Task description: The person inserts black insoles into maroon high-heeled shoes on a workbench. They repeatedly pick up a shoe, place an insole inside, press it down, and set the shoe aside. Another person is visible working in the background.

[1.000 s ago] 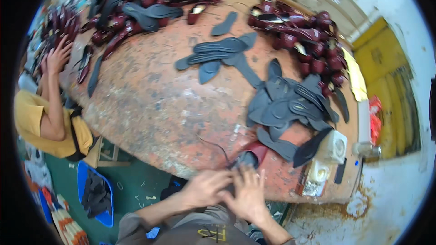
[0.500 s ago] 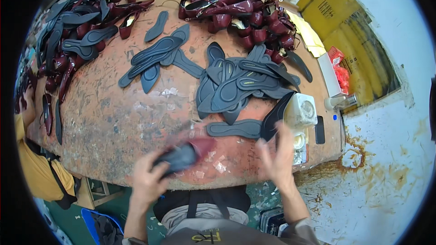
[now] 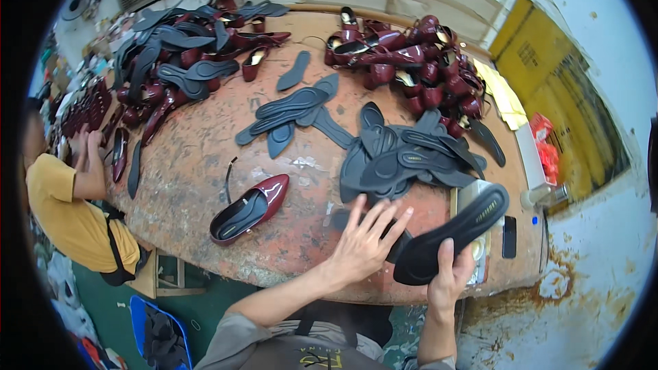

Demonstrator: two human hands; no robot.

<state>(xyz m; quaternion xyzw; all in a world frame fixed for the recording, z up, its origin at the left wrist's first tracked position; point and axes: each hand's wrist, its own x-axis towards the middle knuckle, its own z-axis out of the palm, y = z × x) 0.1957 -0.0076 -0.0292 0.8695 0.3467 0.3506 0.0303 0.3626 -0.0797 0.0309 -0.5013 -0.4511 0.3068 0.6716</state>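
Note:
A black insole (image 3: 454, 234) is pinched in my right hand (image 3: 452, 275), tilted up above the table's front right, its rounded end pointing away from me. My left hand (image 3: 363, 241) is open, its fingers stretched over another dark insole (image 3: 399, 238) that they partly hide; whether they touch it I cannot tell. To the left of that hand a glossy dark red pointed shoe (image 3: 273, 196) rests on the table, with a dark insole inside and a thin strap standing up behind it. Beyond my hands lies a heap of grey insoles (image 3: 394, 157).
A smaller insole pile (image 3: 288, 106) lies mid-table. Piles of dark red shoes (image 3: 432, 61) stand at the back right and back left. Beside my right hand are a partly hidden white container (image 3: 469, 195) and a phone (image 3: 509, 237). A co-worker in a yellow shirt (image 3: 58, 185) is at the left.
My left hand has let go of the shoe, now on the table, and moved right. My right hand has taken up the black insole. The view has shifted.

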